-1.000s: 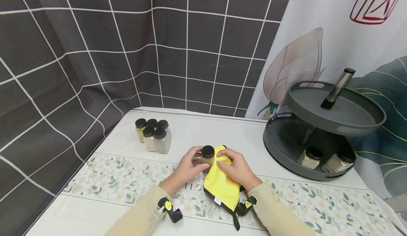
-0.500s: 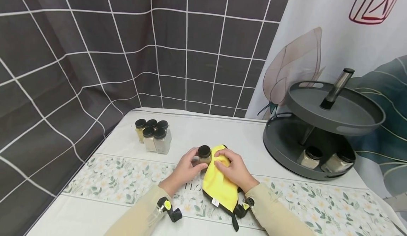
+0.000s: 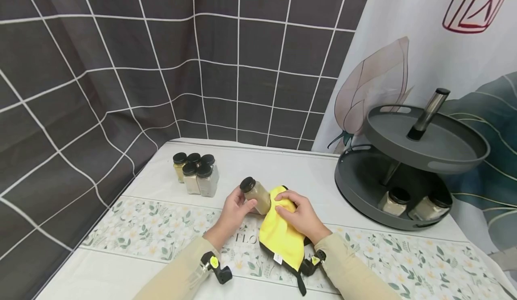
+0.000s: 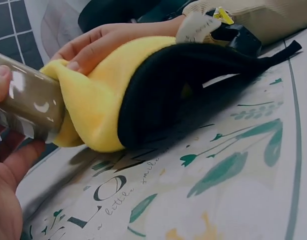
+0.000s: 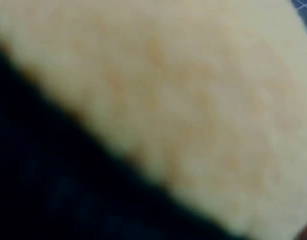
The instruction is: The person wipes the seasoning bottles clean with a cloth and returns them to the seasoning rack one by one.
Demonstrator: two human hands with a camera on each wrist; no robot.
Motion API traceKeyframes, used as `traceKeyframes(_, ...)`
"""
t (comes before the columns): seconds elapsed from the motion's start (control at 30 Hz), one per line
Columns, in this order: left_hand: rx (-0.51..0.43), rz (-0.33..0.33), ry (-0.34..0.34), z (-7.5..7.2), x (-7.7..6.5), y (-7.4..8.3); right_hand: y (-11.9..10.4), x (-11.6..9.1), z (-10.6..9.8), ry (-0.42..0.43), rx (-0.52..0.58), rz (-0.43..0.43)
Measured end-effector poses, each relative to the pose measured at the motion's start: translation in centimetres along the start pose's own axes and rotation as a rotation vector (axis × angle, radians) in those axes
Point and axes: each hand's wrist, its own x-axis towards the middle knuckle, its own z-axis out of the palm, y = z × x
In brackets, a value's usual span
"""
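Note:
My left hand [image 3: 234, 214] grips a clear spice jar [image 3: 259, 197] with a black lid and brownish powder inside. The jar leans, its lid toward the upper left and its base against a yellow cloth [image 3: 278, 237]. My right hand [image 3: 300, 214] pinches that cloth, thumb and fingers on its upper part. A black border and a black loop edge the cloth, and a small white tag hangs from it. In the left wrist view the jar [image 4: 31, 100] lies at the cloth's fold [image 4: 93, 110]. Blurred cloth [image 5: 168, 100] fills nearly all of the right wrist view, hiding the right fingers.
Several black-lidded spice jars [image 3: 199, 176] cluster at the back left of the table. At the right stands a grey two-tier round tray [image 3: 355, 201], with two jars [image 3: 392, 202] on its lower level. A floral band [image 3: 153, 223] crosses the white tablecloth. Dark checked fabric hangs behind.
The jar has gone from nearly upright to tilted, its lid swinging left and its side now showing. My left hand has turned with it. The right hand keeps its hold on the cloth.

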Motion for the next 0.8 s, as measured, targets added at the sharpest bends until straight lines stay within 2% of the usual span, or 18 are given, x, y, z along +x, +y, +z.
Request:
traceKeyframes(0.07, -0.116, -0.062, 0.02, 0.1, 0.1, -0.6, -0.8, -0.1, 0.2, 0.033, 0.063, -0.008)
traceKeyframes(0.17, -0.346, -0.144, 0.041, 0.6, 0.2, -0.9, -1.7, -0.3, 0.6, 0.098, 0.122, -0.019)
traceKeyframes(0.27, -0.538, -0.194, 0.067, 1.2, 0.2, -0.8, -2.0, -0.3, 1.1, 0.155, 0.132, 0.001)
traceKeyframes(0.33, -0.607, -0.204, 0.087, 1.6, 0.2, -0.6, -1.6, -0.2, 1.3, 0.165, 0.122, 0.032)
traceKeyframes(0.47, -0.647, -0.193, 0.136, 2.0, 0.2, -0.6, -1.6, -0.2, 1.3, 0.108, 0.066, 0.058)
traceKeyframes(0.57, -0.61, -0.197, 0.159, 2.0, 0.3, -0.9, -2.2, -0.3, 1.3, 0.084, 0.074, 0.018)
traceKeyframes(0.7, -0.54, -0.205, 0.14, 1.8, 0.5, -1.2, -2.3, -0.3, 1.6, 0.152, 0.167, -0.012)
traceKeyframes(0.8, -0.538, -0.199, 0.105, 1.8, 0.5, -1.4, -2.3, -0.3, 1.6, 0.204, 0.169, 0.04)
